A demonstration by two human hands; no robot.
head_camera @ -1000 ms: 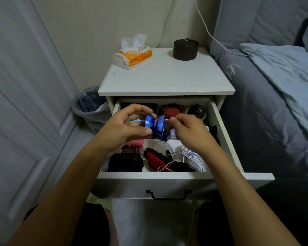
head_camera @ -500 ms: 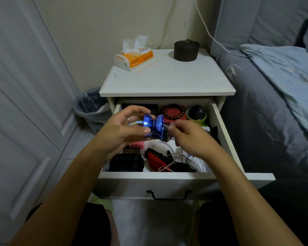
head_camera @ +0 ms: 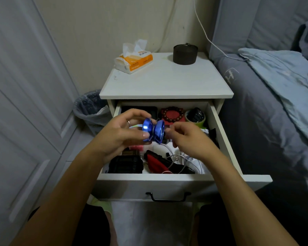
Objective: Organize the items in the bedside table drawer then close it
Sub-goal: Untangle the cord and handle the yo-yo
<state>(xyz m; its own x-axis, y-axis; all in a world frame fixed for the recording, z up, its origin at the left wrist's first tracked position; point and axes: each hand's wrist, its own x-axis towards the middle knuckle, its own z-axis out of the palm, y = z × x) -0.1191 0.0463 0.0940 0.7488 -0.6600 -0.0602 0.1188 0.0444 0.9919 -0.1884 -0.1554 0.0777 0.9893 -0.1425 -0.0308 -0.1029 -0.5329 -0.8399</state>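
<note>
The white bedside table's drawer (head_camera: 167, 181) is pulled open. Above it my left hand (head_camera: 119, 135) grips a shiny blue yo-yo (head_camera: 153, 129) between thumb and fingers. My right hand (head_camera: 187, 137) is right beside the yo-yo and pinches its white string, which trails down into the drawer. Inside lie a black ribbed case (head_camera: 125, 164) at the front left, a red-and-black object (head_camera: 158, 163) tangled with white cords, a brown bead bracelet (head_camera: 172, 114) on a red box, and a dark item in a green-rimmed cup (head_camera: 196, 116).
On the table top (head_camera: 167, 82) stand a tissue pack (head_camera: 133, 59) and a dark round tin (head_camera: 185, 54). A bin with a plastic liner (head_camera: 91, 107) sits left of the table, wardrobe doors (head_camera: 25, 103) farther left, the bed (head_camera: 274, 96) right.
The yo-yo has turned slightly in my left hand and my right hand's fingers have shifted along the string beside it. The drawer's contents have not moved.
</note>
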